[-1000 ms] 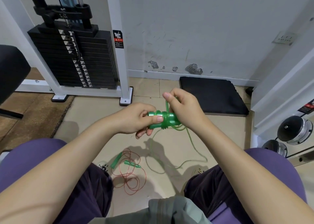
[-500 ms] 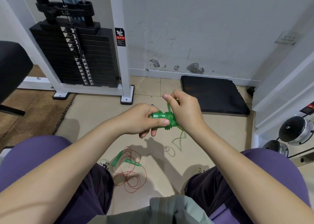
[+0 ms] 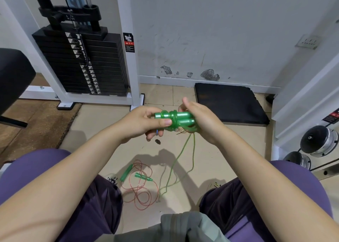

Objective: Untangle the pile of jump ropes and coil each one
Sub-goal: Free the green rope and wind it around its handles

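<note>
Both hands, left hand and right hand, grip the green rope handles; below them lies the red rope on the floor.

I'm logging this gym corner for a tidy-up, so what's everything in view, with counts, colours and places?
green jump rope with green plastic handles: one, green, held, cord trailing to floor
red-corded jump rope with green handles: one, floor between the knees
black weight stack: one, black, far left
black floor mat: one, by the wall
chrome dumbbells: two visible, right rack
left hand: grips the handles
right hand: holds the wrapped cord
</note>
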Tool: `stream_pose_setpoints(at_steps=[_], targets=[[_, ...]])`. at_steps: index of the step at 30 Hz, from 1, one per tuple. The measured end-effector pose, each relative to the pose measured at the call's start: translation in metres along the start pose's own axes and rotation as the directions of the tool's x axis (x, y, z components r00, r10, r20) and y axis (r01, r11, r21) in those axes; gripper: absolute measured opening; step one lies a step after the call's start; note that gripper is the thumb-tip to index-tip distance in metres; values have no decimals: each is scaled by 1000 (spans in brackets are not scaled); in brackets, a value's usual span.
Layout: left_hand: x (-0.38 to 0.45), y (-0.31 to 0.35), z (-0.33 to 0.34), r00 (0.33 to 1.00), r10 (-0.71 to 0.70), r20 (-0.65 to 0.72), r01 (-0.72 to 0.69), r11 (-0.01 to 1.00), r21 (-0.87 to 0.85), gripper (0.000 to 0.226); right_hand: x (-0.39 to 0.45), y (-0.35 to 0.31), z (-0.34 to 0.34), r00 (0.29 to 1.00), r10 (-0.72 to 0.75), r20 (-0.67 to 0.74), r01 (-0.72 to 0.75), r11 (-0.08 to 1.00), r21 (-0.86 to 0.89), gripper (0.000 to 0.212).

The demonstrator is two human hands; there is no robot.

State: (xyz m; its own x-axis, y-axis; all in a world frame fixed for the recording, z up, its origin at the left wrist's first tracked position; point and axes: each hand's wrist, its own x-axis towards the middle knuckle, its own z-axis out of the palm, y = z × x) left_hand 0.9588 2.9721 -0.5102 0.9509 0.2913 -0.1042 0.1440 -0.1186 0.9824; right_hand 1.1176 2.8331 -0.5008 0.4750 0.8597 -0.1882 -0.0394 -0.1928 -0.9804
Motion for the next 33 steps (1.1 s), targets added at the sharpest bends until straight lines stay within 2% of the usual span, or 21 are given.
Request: stream_pose_setpoints(at_steps=[2,3,5,7,9,11,12,14,16,17,19,22,24,26,30,33], targets=[[3,1,-1,992,-2,-124,-14,993,-121,46,-1,-1,1,994,29,104,-45,988,150,54],[5,1,-2,981,-8,-195,-27,984,-177,44,-2,0,3,989,19,150,-43,987,158,59],[8,0,-4,944,-20,-328,-62,969,-238,32,-6,4,9,981,-9,196,-16,992,122,52],[11,-1,-10,885,-34,-464,-99,960,-260,20,-9,8,17,986,-3,168,-6,999,53,36],[12,-3,-19,803,-57,-594,-115,962,-248,15,-11,12,23,992,-26,127,40,993,-114,22],[13,-6,-26,767,-40,-640,-40,993,-109,12,-12,9,26,988,-134,75,151,940,-307,15],[13,-7,-26,791,-20,-612,35,999,12,12,-12,5,25,977,-210,33,207,906,-370,16],[11,-8,-19,898,-39,-439,147,966,215,12,-12,-5,21,923,-380,-67,310,833,-458,19],[8,-4,-6,979,-92,-184,144,946,291,14,-11,-10,13,868,-483,-114,352,762,-544,22],[6,-2,1,993,-101,-68,116,951,288,14,-10,-10,11,865,-488,-116,340,742,-578,23],[4,2,8,994,-84,66,67,969,236,15,-7,-7,11,896,-429,-115,277,742,-610,25],[0,4,12,997,-44,58,32,982,187,15,-5,0,16,925,-346,-160,184,772,-608,32],[-1,3,14,998,-39,50,30,985,169,17,-3,1,16,920,-348,-183,160,755,-636,34],[-1,3,15,994,-74,81,60,984,168,19,-4,2,16,908,-378,-181,174,732,-658,31],[-4,7,9,948,-210,240,156,962,224,19,-7,3,24,889,-442,-123,233,666,-709,24],[-6,10,9,926,-249,284,184,954,236,40,-8,2,28,893,-436,-113,238,668,-705,23]])
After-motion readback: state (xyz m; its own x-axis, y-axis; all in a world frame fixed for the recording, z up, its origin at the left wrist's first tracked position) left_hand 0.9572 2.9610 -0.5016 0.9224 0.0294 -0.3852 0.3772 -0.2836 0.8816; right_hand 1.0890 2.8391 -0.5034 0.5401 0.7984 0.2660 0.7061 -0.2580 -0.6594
